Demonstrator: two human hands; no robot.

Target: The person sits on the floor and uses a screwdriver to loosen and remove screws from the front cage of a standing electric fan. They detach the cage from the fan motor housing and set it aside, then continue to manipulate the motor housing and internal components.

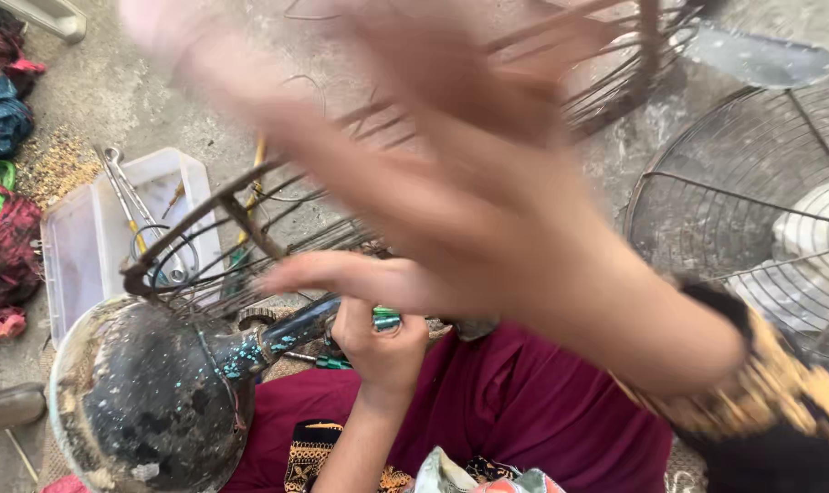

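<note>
Two hands working over a round, dirty black metal fan base (150, 402) lying tipped across the maroon lap. Left hand (383, 342) closing tight around a green-handled screwdriver (385, 319), pressing it near the base's neck, probably for leverage. Right hand (433, 173) sweeping up close, blurred, fingers spread, holding nothing. Resting beyond: rusty wire fan guard (250, 228), white plastic tray (86, 237).

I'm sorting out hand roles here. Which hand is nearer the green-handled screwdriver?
Left. The left hand is closed around the green-handled screwdriver beside the fan's dark neck. The right hand, blurred, is raised well above it, close to the camera.
</note>
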